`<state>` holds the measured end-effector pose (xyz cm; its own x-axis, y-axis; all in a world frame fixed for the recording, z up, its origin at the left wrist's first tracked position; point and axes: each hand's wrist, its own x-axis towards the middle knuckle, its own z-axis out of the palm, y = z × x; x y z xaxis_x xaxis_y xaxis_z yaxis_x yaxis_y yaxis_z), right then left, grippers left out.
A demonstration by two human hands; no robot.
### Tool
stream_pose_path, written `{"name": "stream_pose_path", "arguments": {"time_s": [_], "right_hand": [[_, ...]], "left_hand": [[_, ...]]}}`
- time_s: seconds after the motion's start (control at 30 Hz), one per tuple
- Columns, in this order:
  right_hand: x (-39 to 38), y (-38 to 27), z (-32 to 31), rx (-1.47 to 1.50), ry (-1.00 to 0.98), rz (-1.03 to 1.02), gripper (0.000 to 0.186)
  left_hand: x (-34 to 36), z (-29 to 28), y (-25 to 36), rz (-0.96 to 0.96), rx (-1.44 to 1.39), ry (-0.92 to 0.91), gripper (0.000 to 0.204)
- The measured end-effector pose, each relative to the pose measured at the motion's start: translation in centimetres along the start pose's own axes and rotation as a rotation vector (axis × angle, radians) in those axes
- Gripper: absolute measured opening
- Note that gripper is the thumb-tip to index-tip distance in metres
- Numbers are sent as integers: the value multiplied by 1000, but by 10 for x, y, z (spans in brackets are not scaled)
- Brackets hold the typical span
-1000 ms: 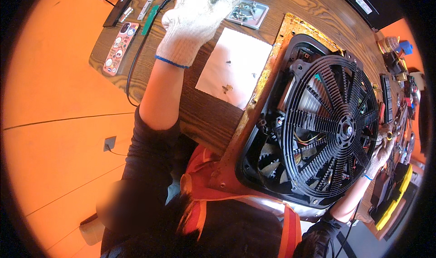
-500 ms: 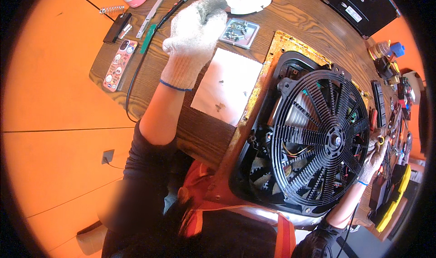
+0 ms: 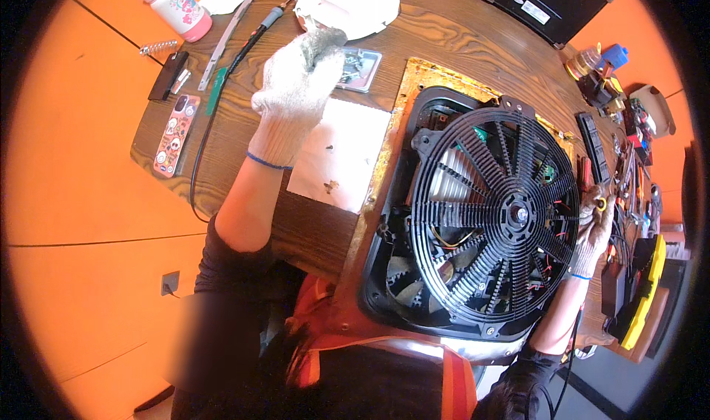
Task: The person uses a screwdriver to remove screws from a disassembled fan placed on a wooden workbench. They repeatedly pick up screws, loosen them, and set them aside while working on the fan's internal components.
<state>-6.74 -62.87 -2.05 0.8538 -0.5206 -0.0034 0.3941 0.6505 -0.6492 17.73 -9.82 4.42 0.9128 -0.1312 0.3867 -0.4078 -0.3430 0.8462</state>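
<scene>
The fan unit point(image 3: 492, 216) lies on the right part of the wooden table point(image 3: 444, 35), its near edge overhanging toward the person. It is a shallow black housing on a brass-coloured backing plate, covered by a round black grille of concentric rings and radial ribs with a small hub at centre. Pale blades, coloured wiring and a green board show through the grille.

The left hand point(image 3: 299, 87), in a knitted white glove, is raised over the far left of the table, fingers curled closed above a small clear tray point(image 3: 360, 69) of parts; whether it pinches anything cannot be told. A white paper sheet point(image 3: 340, 153) bearing small scraps lies just left of the unit.

The right hand point(image 3: 595, 227), also gloved, rests against the right rim of the grille, fingers closed around a yellow-tipped tool point(image 3: 600, 203).

A patterned phone point(image 3: 175, 135) lies at the table's left edge.
</scene>
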Motion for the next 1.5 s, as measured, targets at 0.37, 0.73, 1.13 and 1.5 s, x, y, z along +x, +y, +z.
{"name": "stream_pose_path", "arguments": {"time_s": [0.37, 0.73, 1.13, 1.5], "right_hand": [[-9, 8, 26, 96, 14, 22, 37], [-6, 7, 16, 119, -58, 57, 38], [-5, 5, 14, 173, -21, 65, 37], [-8, 9, 24, 91, 34, 21, 36]], "left_hand": [[-5, 2, 5, -61, 2, -104, 33], [-5, 4, 8, -92, 18, -120, 35], [-5, 5, 7, -113, 12, -124, 36], [-6, 5, 6, -107, -16, -118, 35]]}}
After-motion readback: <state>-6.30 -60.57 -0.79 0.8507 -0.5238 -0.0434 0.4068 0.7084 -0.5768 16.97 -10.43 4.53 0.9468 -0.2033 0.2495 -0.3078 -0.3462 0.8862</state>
